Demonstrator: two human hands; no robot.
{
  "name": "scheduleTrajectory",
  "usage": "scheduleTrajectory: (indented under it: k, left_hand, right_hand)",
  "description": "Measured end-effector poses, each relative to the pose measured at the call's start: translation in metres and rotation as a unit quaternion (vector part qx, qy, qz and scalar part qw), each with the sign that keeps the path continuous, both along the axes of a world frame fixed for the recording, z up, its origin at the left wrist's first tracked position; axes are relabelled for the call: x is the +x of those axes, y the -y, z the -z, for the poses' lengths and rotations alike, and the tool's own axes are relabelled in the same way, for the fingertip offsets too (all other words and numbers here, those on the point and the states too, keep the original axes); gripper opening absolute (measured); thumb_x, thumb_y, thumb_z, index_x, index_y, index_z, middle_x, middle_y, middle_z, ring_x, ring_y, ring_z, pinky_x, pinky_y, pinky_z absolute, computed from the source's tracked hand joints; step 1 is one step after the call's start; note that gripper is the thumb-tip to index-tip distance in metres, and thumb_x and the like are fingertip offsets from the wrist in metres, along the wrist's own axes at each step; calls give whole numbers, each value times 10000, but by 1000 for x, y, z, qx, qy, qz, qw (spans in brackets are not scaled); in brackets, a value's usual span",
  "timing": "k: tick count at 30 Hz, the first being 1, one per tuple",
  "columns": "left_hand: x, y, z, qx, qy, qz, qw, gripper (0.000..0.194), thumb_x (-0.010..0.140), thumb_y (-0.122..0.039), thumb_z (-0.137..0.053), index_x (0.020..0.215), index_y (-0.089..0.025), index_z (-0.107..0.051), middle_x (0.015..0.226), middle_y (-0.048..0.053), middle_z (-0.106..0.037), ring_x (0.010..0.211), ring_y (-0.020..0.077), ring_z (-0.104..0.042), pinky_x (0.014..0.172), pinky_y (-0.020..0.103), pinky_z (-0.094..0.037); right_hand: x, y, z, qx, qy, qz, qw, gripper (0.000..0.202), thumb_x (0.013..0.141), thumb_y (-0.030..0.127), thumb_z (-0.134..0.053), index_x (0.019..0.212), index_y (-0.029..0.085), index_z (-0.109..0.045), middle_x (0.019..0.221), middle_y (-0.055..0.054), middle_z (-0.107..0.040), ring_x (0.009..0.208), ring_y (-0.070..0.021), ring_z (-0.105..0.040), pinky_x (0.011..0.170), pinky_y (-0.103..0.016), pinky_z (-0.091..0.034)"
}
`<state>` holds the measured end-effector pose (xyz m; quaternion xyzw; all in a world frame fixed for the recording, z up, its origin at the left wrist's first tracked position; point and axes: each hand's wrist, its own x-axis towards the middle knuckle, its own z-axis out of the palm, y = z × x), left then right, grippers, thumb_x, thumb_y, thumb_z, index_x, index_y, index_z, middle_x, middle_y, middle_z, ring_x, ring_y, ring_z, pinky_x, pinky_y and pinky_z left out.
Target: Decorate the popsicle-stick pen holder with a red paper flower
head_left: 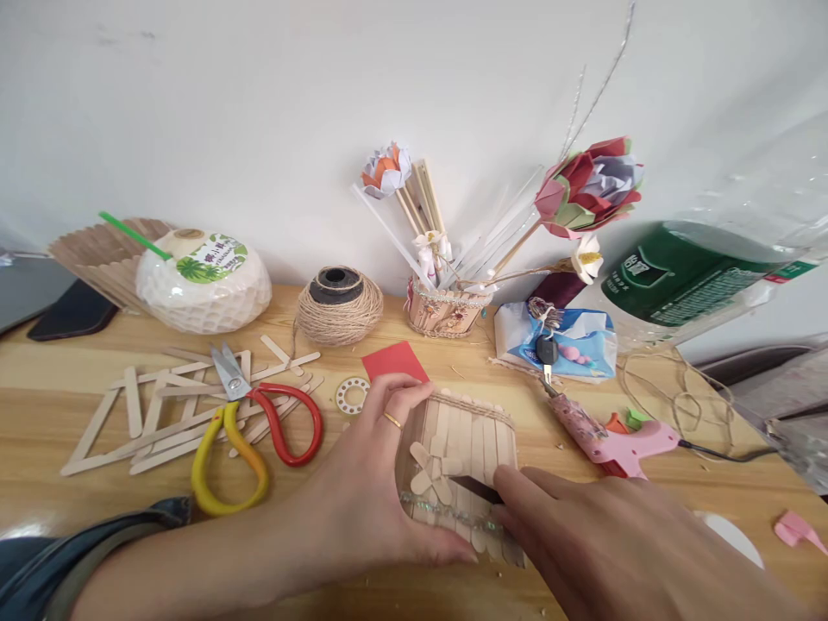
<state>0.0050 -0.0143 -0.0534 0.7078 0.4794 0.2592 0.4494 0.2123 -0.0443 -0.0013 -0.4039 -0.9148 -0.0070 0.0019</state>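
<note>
My left hand (381, 466), a ring on one finger, is wrapped round the left side of a small craft-stick holder (482, 435). Twine runs along the holder's upper edge and a glittery strip crosses it lower down. On its front is a flower (433, 472) of short rounded wooden pieces. In my right hand (582, 526) is a thin dark pointed tool (475, 488), perhaps tweezers or a blade. Its tip reaches the flower's right side; whether it touches is unclear. Part of the tool is hidden by my fingers.
Scissors (236, 384) lie on loose craft sticks (148, 414) at left. A twine roll (340, 306), coconut (203, 289) and decorated pot (449, 310) stand behind. A pink glue gun (621, 444) with its cord, a tissue pack (582, 341) and a large bottle (692, 272) are at right.
</note>
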Motion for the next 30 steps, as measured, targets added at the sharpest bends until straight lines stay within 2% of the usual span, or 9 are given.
scheduleTrajectory:
  k: [6, 13, 15, 21, 26, 30]
  left_hand:
    - [-1, -1, -2, -4, -17, 7, 1000, 1035, 447, -519, -838, 1311, -315, -307, 1390, 87, -298, 1223, 354, -418, 1001, 542, -397]
    - [-3, -2, -1, -5, -9, 17, 1000, 1031, 457, -516, -839, 1310, -310, -297, 1383, 90, -294, 1224, 339, -413, 1003, 520, -404]
    - [-3, -3, -1, -5, -4, 17, 1000, 1031, 458, -529, -835, 1309, -306, -297, 1388, 94, -281, 1234, 345, -404, 1008, 524, -400]
    - [-2, -4, -2, -1, 0, 23, 1000, 1016, 445, -537, -837, 1290, -283, -334, 1381, 103, -288, 1256, 369, -378, 1008, 538, -399]
    - [-2, -3, 1, 2, 0, 16, 1000, 1035, 447, -523, -843, 1307, -295, -314, 1383, 95, -290, 1231, 350, -413, 1002, 540, -404]
    - [-2, -3, 3, 19, 1, 19, 1000, 1034, 433, -540, -840, 1299, -290, -333, 1369, 104, -303, 1230, 365, -412, 1007, 558, -395]
  right_hand:
    - [5, -10, -8, -147, 23, -21, 989, 201, 747, 61, -455, 789, 256, -479, 632, 30, -619, 473, -176, -584, 429, -285, -254]
    - [8, -18, -14, -190, 11, -37, 981, 253, 724, 18, -440, 783, 255, -508, 662, 33, -607, 541, -168, -580, 512, -283, -312]
    - [7, -19, -16, -186, 15, -33, 982, 231, 754, 31, -434, 777, 251, -503, 647, 30, -605, 517, -168, -571, 489, -283, -294]
    - [6, -16, -15, -98, -5, -20, 995, 225, 773, 33, -394, 721, 247, -440, 583, 28, -574, 424, -169, -523, 429, -301, -207]
    - [12, -10, -4, -90, -2, -27, 996, 209, 825, 56, -401, 821, 264, -428, 685, 46, -545, 531, -171, -525, 537, -303, -291]
    - [16, -6, 4, -87, 28, -16, 996, 181, 847, 98, -427, 856, 279, -429, 719, 49, -529, 579, -176, -514, 559, -314, -280]
